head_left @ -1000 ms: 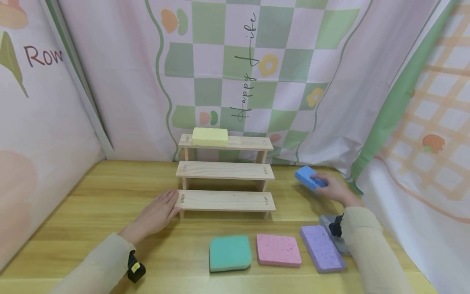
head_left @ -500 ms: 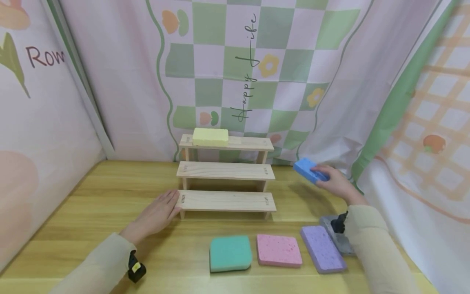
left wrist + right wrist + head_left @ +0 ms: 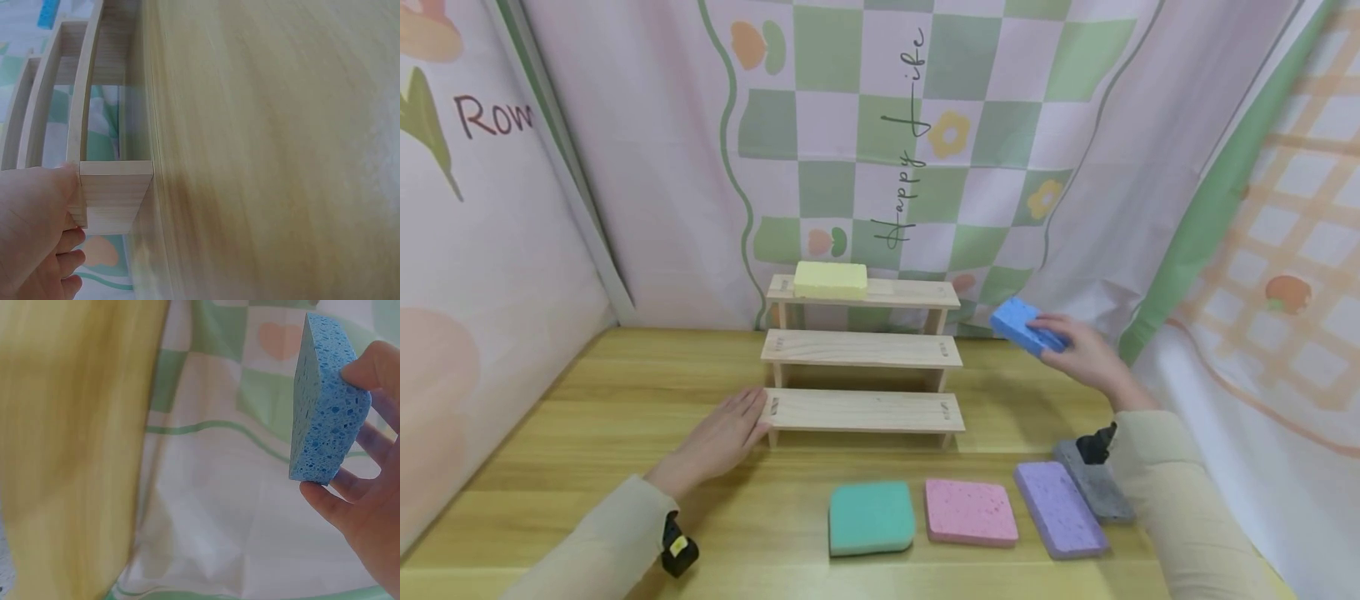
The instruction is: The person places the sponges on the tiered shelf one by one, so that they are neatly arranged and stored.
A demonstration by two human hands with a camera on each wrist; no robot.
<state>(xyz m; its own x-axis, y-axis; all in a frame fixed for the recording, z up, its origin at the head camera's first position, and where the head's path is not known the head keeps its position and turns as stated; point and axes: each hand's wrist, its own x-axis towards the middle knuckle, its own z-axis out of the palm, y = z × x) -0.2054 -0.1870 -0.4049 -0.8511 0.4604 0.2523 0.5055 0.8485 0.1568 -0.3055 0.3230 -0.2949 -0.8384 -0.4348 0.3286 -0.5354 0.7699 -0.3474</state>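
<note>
A three-step wooden shelf (image 3: 861, 410) stands on the table. My left hand (image 3: 718, 437) holds the left end of its lowest step; in the left wrist view, the thumb lies against the board with the fingers (image 3: 72, 260) curled beside its end. Over the table's right rear, my right hand (image 3: 1086, 358) grips a blue sponge (image 3: 1021, 323) in the air, right of the shelf. The right wrist view shows this porous sponge (image 3: 328, 403) between thumb and fingertips. A pale yellow sponge (image 3: 830, 280) lies on the top step, toward the left.
Along the front of the table lie a teal sponge (image 3: 871, 517), a pink sponge (image 3: 970, 512) and a purple sponge (image 3: 1060, 508). A grey sponge (image 3: 1101, 487) touches the purple one, close to the right sleeve. Printed curtains (image 3: 647, 167) enclose the table's back and sides.
My right hand has lifted the blue sponge higher and moved it slightly left. The left hand stays on the shelf end.
</note>
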